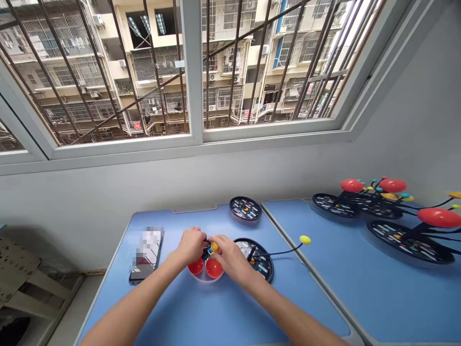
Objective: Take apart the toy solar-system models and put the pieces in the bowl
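Observation:
Above a clear round tray [206, 280], my left hand [192, 246] is closed, its fingertips pinching what looks like the end of a thin black rod. Close beside it, my right hand [230, 257] grips a small orange-yellow ball [215, 247] between thumb and fingers. Two red half-shells [214, 269] lie in the tray's near side; small parts behind them are mostly covered by my hands. Partly behind my right forearm is a black round base [265, 271] printed with planets. From its short upright post, a curved black rod reaches right to a yellow ball [305, 240].
A smartphone [147, 254] lies left on the blue table [201, 317]. At the back rests another black printed disc [245, 209]. Several assembled planet models with red balls [438, 217] stand on the adjoining right table. A wall and barred window rise behind.

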Available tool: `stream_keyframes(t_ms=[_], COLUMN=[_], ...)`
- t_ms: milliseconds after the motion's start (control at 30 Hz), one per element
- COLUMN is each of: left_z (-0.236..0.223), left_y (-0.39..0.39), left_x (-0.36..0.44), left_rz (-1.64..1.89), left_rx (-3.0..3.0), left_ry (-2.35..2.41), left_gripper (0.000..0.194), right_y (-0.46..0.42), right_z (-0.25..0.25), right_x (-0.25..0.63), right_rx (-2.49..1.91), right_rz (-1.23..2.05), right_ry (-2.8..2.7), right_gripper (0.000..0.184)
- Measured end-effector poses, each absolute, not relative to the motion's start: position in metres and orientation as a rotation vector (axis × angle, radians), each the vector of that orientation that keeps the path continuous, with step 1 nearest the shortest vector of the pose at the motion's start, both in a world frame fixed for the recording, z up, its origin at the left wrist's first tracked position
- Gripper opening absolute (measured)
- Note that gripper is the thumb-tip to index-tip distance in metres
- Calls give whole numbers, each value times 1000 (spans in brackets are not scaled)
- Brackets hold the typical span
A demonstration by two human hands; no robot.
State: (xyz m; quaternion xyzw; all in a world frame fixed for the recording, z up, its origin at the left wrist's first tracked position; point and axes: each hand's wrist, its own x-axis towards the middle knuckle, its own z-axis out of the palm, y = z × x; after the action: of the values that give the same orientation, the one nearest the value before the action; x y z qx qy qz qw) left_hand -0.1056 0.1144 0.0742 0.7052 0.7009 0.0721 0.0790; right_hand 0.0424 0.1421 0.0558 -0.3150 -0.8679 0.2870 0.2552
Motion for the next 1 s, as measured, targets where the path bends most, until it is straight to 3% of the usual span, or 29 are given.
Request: stream_keyframes(t_ms=[100, 300, 500, 667, 1000], left_z=[70, 79, 72, 41, 28], left_y=[115, 103, 59, 52, 77], left_x=[-108, -106, -42, 4, 18], left_rz=[240, 473, 587, 520, 334], left_rx=[2101, 1989, 1972, 2183, 2235], left_ry=[2076, 2156, 1870, 1749, 1883], left_gripper=[19, 26, 24, 35, 29], right_y=[135, 98, 121, 160, 175], right_z=[57, 64, 57, 50, 40], right_x=[48, 96, 151, 148, 131], right_rx=[-836, -784, -1117, -1129, -1006], right_rz=[770, 803, 595, 542, 625], right_ry=[-2349, -2326, -2226, -2294, -2306], right_gripper=[39, 17, 11, 23, 15])
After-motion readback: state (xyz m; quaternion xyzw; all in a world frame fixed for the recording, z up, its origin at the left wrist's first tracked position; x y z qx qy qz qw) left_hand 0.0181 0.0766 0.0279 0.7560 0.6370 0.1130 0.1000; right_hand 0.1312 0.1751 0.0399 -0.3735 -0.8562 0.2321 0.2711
